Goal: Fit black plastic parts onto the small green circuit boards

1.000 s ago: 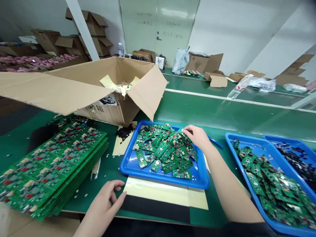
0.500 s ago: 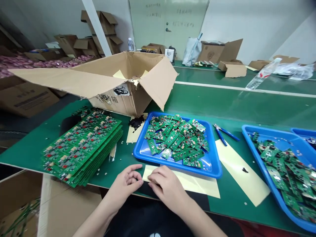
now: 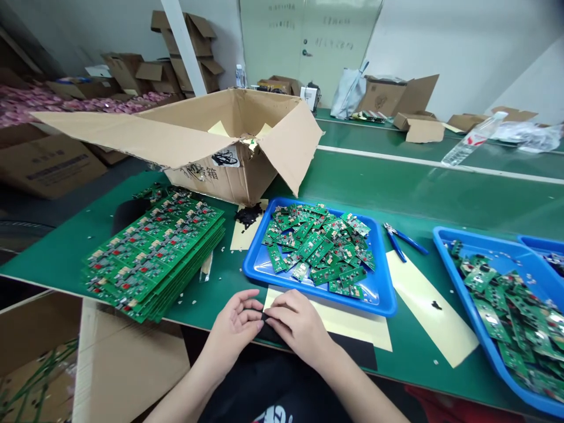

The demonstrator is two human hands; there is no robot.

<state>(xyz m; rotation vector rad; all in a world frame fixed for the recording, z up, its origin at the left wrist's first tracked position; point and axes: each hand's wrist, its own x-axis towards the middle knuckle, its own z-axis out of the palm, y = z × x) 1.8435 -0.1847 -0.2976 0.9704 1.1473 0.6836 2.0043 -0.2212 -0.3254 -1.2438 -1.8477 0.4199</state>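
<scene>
My left hand (image 3: 238,322) is at the table's front edge, fingers curled and thumb tip against a small black piece (image 3: 265,316). From the other side, my right hand (image 3: 297,320) pinches at the same piece, its fingertips nearly meeting my left thumb. Most of the piece is hidden by the fingers, so its exact kind does not show. Under the hands lie a strip of pale yellow paper (image 3: 352,326) and a black sheet (image 3: 355,351). Just beyond, a blue tray (image 3: 255,267) holds a heap of small green circuit boards (image 3: 319,249).
Stacked circuit board panels (image 3: 154,252) stand left. A cardboard box (image 3: 251,176) is behind, near black scraps (image 3: 249,216) on paper. Blue-handled pliers (image 3: 399,241), another yellow sheet (image 3: 429,311) and a second blue tray (image 3: 462,305) of boards lie right. A bottle (image 3: 473,140) tilts farther back.
The view has shifted slightly. My hands have come closer together, and a small black piece now shows between their fingertips, where pale paper showed before.
</scene>
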